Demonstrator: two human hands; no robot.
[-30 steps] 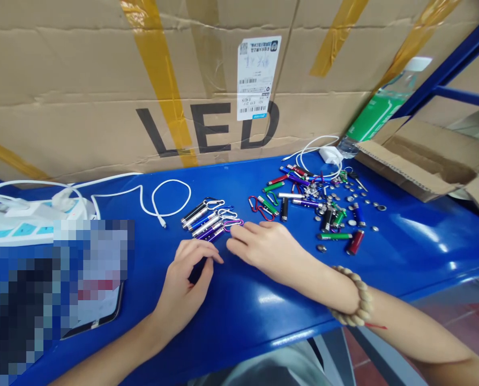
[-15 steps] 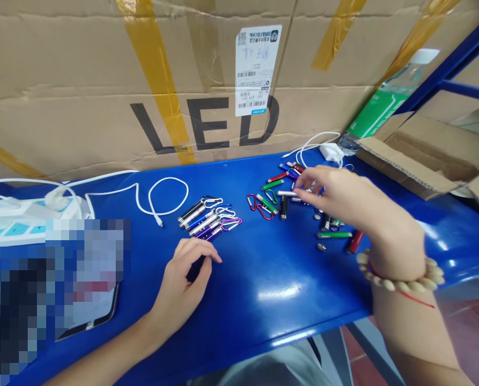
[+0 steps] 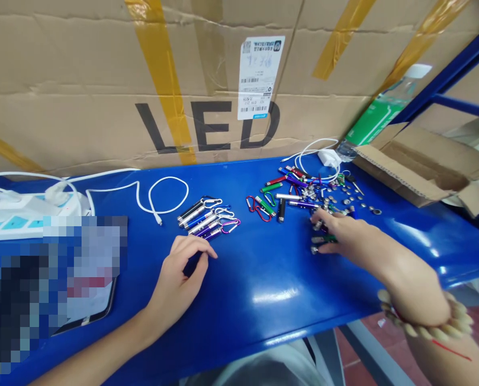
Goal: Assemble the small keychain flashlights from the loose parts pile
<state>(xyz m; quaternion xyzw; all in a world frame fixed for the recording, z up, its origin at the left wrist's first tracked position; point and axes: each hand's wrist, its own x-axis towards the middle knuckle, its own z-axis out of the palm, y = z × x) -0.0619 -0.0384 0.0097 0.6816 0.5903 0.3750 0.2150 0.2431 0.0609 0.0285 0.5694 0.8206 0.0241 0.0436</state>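
My right hand (image 3: pixel 350 238) reaches over the right-hand pile, thumb and fingers spread around a green metal tube (image 3: pixel 322 239) and small loose parts. It does not visibly grip any of them. A small metal piece (image 3: pixel 314 250) lies by the thumb tip. My left hand (image 3: pixel 181 281) rests on the table, fingers loosely curled with the thumb against them and nothing visible inside. Just beyond it lies a row of pen-shaped mini flashlights (image 3: pixel 201 217) with carabiner clips. Between the hands are a silver tube (image 3: pixel 288 197), a black tube (image 3: pixel 282 210) and a red carabiner (image 3: pixel 261 212).
Several button cells (image 3: pixel 347 201) are scattered on the blue table (image 3: pixel 239 300). An open carton (image 3: pixel 420 171) and a bottle (image 3: pixel 376 118) stand at right. A large LED box (image 3: pixel 103 80) closes off the back. At left are a power strip (image 3: pixel 30 214), a white cable (image 3: pixel 149 201) and a phone (image 3: pixel 90 300).
My right hand has moved right and nearer to me, away from the silver tube, down to the green tube. More of the pile and the button cells now show. My left hand has stayed put.
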